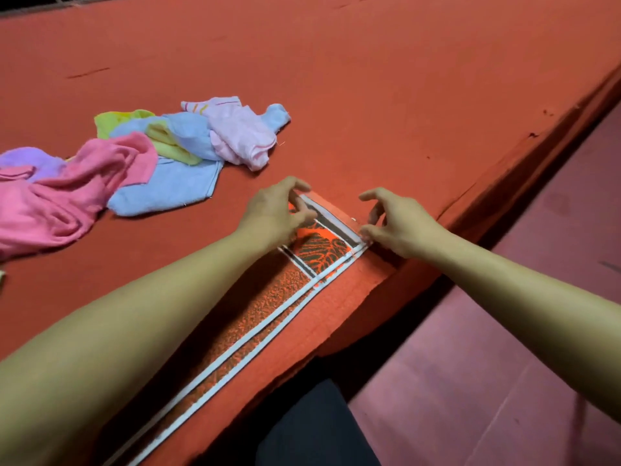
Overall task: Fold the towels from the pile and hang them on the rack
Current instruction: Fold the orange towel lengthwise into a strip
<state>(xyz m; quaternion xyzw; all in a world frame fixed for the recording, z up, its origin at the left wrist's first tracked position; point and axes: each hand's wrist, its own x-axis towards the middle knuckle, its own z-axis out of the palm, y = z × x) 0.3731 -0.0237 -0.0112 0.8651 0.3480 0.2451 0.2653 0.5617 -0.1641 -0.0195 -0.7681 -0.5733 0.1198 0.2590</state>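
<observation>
An orange and black patterned towel point(268, 307) with white border stripes lies folded lengthwise along the near edge of the red table point(369, 79). My left hand point(279, 213) pinches its far left corner. My right hand point(400, 227) pinches the far right corner, where the white edges meet. A pile of towels point(134, 163) sits to the left: pink, light blue, yellow-green, pale pink and purple ones, all crumpled. No rack is in view.
The table edge point(504, 196) runs diagonally on the right, with a pinkish floor point(504, 364) beyond it. Dark clothing on my legs point(319, 428) shows at the bottom.
</observation>
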